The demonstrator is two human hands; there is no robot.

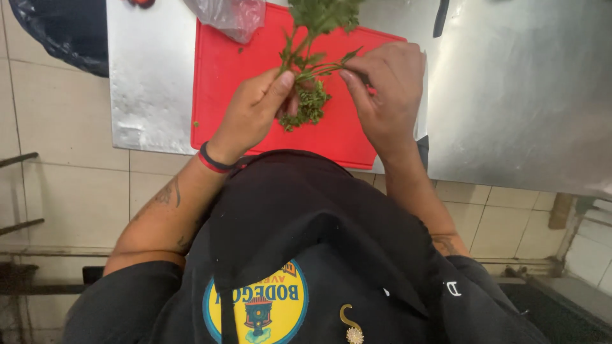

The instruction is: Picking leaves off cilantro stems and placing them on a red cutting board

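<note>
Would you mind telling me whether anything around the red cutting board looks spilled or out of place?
Only small things: a few green herb flecks lie loose on the red cutting board, away from the picked pile between both hands. The board's near edge also overhangs the steel counter slightly. Nothing looks damaged.

I count two hands at the work: one left hand (252, 111) and one right hand (389, 89). One red cutting board (220, 76) lies on one steel counter (523, 95). One bunch of green herbs (312, 64) registers. One clear plastic bag (229, 16), one dark wristband (213, 159), one black bin liner (60, 32).
</note>
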